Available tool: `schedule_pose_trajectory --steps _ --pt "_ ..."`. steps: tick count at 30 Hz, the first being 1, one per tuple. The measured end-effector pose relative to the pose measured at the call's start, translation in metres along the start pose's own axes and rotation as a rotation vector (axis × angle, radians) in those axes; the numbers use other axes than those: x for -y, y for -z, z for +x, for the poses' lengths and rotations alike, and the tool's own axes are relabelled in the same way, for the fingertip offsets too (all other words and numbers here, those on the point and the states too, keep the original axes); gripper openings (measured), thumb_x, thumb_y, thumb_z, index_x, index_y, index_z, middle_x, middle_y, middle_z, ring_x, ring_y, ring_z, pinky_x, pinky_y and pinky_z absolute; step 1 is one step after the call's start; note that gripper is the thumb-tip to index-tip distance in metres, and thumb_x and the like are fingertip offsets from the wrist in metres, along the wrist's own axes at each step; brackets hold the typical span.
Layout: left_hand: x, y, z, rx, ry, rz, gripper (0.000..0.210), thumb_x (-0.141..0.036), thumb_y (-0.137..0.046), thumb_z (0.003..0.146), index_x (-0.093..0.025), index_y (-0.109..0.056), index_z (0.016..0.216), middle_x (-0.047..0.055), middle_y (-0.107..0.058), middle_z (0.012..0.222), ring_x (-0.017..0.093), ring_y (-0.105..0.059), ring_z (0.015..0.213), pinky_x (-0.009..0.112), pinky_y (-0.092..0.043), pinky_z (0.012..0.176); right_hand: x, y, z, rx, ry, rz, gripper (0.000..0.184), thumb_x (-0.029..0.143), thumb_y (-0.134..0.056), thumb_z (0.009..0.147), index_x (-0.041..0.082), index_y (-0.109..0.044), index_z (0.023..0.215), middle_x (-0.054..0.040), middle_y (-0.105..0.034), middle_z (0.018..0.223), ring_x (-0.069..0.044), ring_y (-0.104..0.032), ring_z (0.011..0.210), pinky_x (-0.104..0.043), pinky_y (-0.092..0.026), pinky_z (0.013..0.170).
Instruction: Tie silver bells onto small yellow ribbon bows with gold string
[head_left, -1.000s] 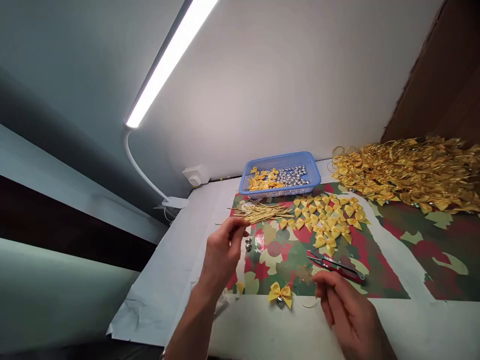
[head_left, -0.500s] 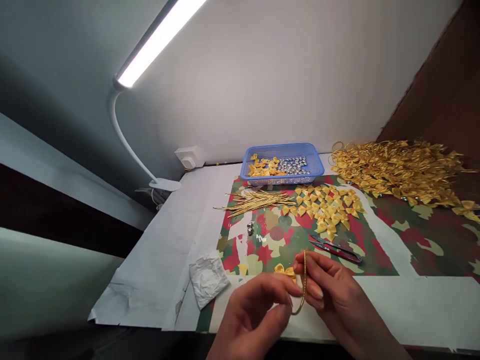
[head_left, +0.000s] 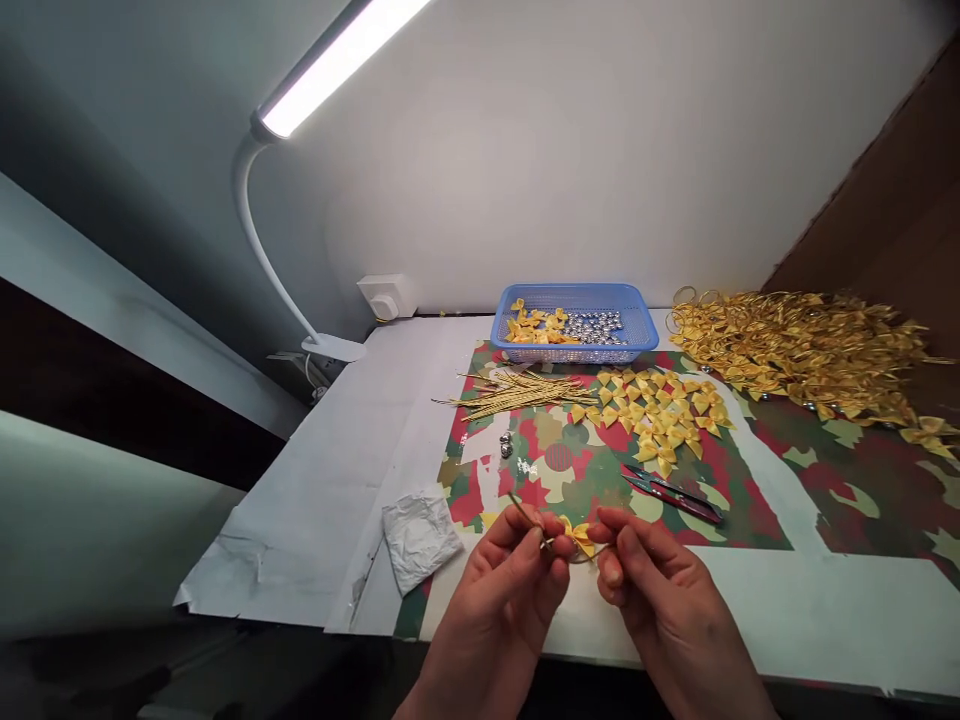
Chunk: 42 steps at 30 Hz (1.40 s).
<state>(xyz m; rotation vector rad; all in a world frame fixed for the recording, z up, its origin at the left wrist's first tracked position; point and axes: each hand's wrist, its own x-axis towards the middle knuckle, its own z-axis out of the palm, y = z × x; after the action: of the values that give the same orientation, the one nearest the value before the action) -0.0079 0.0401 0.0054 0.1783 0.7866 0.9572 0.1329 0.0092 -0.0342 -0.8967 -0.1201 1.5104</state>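
Observation:
My left hand [head_left: 508, 588] pinches a gold cord [head_left: 522, 508], one end of which sticks up past the fingertips. The cord runs on toward my right hand [head_left: 664, 588], whose thumb and fingers are closed on its other part. Between my fingertips shows a yellow ribbon bow [head_left: 577, 532]; whether it touches the cord or lies behind it I cannot tell. Beyond my hands are two silver bells [head_left: 506, 445], a pile of loose gold cords [head_left: 525, 394], many yellow bows [head_left: 660, 420] and thread snips [head_left: 673, 494] with a red handle.
A blue basket [head_left: 574, 352] with bows and silver bells stands by the wall. Finished-looking gold bow loops [head_left: 795, 345] are heaped at the right. Crumpled white paper [head_left: 421, 540] lies at the left, and a desk lamp [head_left: 247, 220] arches above.
My left hand has turned and closed on the gold cord, which was curved upright at my right fingertips and now stretches between both hands. The view has shifted slightly.

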Motion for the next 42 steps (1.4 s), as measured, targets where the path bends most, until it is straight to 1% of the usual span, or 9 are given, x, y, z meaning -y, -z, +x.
schedule_pose_trajectory --steps 4,10,13,17,21,24,28,33,42 --pt "0.002 0.002 -0.002 0.111 0.064 0.008 0.013 -0.013 -0.085 0.074 -0.016 -0.074 0.081 0.001 -0.069 0.073 0.008 -0.064 0.063 0.017 -0.056 0.064 0.006 0.002 -0.001 0.024 0.003 -0.006 0.030 0.037 -0.094 0.056 0.021 -0.078 0.077 0.0021 -0.062 0.063 -0.003 -0.047 0.049 -0.014 -0.043 0.048" --pt "0.004 0.002 -0.005 0.163 0.089 0.327 0.013 -0.024 -0.081 0.078 -0.013 -0.074 0.075 0.004 -0.070 0.070 0.010 -0.060 0.066 0.019 -0.050 0.068 0.010 0.009 -0.008 0.133 -0.035 -0.185 0.031 0.042 -0.088 0.067 0.017 -0.078 0.083 0.0029 -0.055 0.054 -0.004 -0.046 0.045 -0.017 -0.043 0.047" --pt "0.004 0.004 -0.007 0.180 0.065 0.449 0.013 -0.027 -0.080 0.079 -0.015 -0.077 0.077 0.002 -0.070 0.074 0.011 -0.059 0.072 0.019 -0.048 0.073 0.010 0.018 -0.011 0.238 0.308 -0.648 0.015 0.025 -0.071 0.087 0.020 -0.078 0.100 -0.0018 -0.065 0.069 -0.011 -0.061 0.062 -0.021 -0.053 0.061" --pt "0.005 0.008 -0.008 0.147 0.023 0.586 0.012 -0.027 -0.075 0.085 -0.017 -0.078 0.079 0.001 -0.069 0.077 0.012 -0.057 0.078 0.020 -0.045 0.077 0.012 0.026 -0.011 0.436 0.986 -1.129 0.050 0.000 -0.046 0.092 0.023 -0.062 0.133 -0.0076 -0.067 0.103 -0.014 -0.066 0.090 -0.022 -0.057 0.077" --pt "0.004 0.008 -0.008 0.151 0.034 0.683 0.015 -0.028 -0.073 0.085 -0.017 -0.078 0.077 -0.001 -0.065 0.072 0.011 -0.053 0.073 0.019 -0.042 0.071 0.017 0.024 -0.008 0.452 1.263 -1.360 0.061 -0.007 -0.042 0.091 0.018 -0.047 0.147 -0.0099 -0.063 0.106 -0.015 -0.062 0.100 -0.023 -0.054 0.084" --pt "0.002 0.006 -0.007 0.188 0.045 0.711 0.017 -0.027 -0.071 0.086 -0.016 -0.078 0.076 -0.001 -0.064 0.071 0.012 -0.052 0.072 0.019 -0.043 0.072 0.021 0.022 -0.007 0.518 1.311 -1.454 0.057 -0.004 -0.044 0.094 0.014 -0.042 0.149 -0.0119 -0.063 0.104 -0.018 -0.060 0.097 -0.028 -0.053 0.079" --pt "0.000 0.004 -0.008 0.205 0.106 0.687 0.017 -0.029 -0.070 0.086 -0.015 -0.080 0.083 0.002 -0.067 0.078 0.013 -0.056 0.075 0.022 -0.048 0.074 0.027 0.022 -0.006 0.640 1.314 -1.524 0.044 0.003 -0.047 0.098 0.005 -0.049 0.141 -0.0145 -0.066 0.100 -0.021 -0.059 0.091 -0.034 -0.051 0.073" --pt "0.001 0.009 -0.009 0.202 0.168 0.628 0.021 -0.032 -0.071 0.086 -0.015 -0.081 0.093 0.004 -0.069 0.082 0.013 -0.062 0.078 0.021 -0.050 0.074 0.030 0.020 -0.007 0.641 1.365 -1.632 0.031 0.007 -0.045 0.099 0.001 -0.058 0.127 -0.0157 -0.069 0.096 -0.022 -0.060 0.087 -0.035 -0.050 0.071" --pt "0.001 0.008 -0.007 0.290 0.175 0.628 0.021 -0.032 -0.072 0.086 -0.017 -0.081 0.098 0.004 -0.073 0.081 0.015 -0.063 0.082 0.024 -0.048 0.082 0.034 0.014 -0.009 0.642 1.470 -1.788 0.028 0.007 -0.045 0.098 -0.002 -0.065 0.115 -0.0166 -0.071 0.090 -0.023 -0.063 0.081 -0.036 -0.051 0.069"
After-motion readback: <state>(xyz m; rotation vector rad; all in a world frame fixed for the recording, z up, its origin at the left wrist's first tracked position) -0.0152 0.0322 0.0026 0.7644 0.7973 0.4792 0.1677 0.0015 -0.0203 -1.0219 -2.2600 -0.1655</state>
